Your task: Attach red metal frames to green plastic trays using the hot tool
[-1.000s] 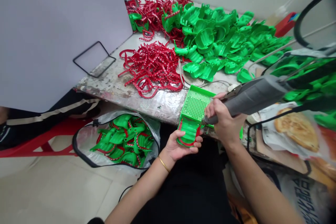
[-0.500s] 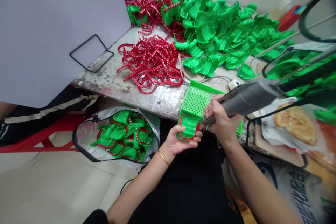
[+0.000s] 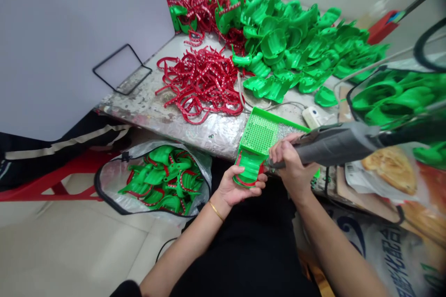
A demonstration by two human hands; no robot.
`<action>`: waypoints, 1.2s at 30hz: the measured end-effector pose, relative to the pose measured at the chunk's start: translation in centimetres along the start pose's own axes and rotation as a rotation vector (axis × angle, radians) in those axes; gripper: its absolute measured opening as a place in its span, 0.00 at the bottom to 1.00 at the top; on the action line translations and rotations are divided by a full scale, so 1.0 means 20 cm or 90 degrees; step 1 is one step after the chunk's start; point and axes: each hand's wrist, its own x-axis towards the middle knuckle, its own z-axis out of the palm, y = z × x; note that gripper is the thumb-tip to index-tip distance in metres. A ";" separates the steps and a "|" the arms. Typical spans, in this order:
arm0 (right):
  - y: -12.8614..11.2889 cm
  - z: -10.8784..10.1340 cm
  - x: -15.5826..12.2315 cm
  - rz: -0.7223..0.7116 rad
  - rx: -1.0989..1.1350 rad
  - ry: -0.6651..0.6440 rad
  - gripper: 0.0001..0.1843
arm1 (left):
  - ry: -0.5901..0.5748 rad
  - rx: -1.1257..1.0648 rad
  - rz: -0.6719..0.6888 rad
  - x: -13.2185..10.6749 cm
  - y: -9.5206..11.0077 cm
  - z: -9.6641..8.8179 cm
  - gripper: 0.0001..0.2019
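Note:
My left hand (image 3: pixel 234 189) is closed round a green plastic piece with a red strip (image 3: pixel 248 171), held just below the table's front edge. My right hand (image 3: pixel 291 160) grips a grey power tool (image 3: pixel 339 143) whose tip meets that piece at its right side. A green perforated tray (image 3: pixel 262 133) lies on the table edge right above both hands.
A heap of red strips (image 3: pixel 200 81) and a big heap of green pieces (image 3: pixel 296 46) cover the foil-wrapped table (image 3: pixel 149 106). A clear bag of assembled pieces (image 3: pixel 158 178) stands on the floor at left. A wire basket of green pieces (image 3: pixel 393 97) and food packaging (image 3: pixel 390 174) sit at right.
The grey tool's body has dropped lower and swung flatter. My hands keep the green piece in nearly the same place, slightly lower left.

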 end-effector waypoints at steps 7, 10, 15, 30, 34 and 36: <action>-0.07 0.03 0.14 0.021 0.045 -0.017 0.07 | -0.014 0.018 -0.008 0.01 0.02 0.00 0.27; -0.12 0.03 0.26 -0.034 0.050 0.009 0.08 | -0.009 0.018 -0.007 0.01 0.01 0.00 0.28; -0.02 -0.03 0.49 -0.116 -0.023 0.083 0.09 | -0.005 0.030 0.003 0.01 0.01 -0.01 0.28; 0.25 -0.08 0.62 -0.101 -0.118 0.147 0.10 | -0.023 0.035 0.003 0.02 0.01 -0.02 0.29; 0.27 -0.09 0.62 -0.112 -0.108 0.151 0.10 | -0.022 0.029 -0.005 0.02 0.01 -0.03 0.29; 0.27 -0.09 0.62 -0.114 -0.101 0.152 0.10 | -0.020 0.029 -0.008 0.02 0.01 -0.03 0.29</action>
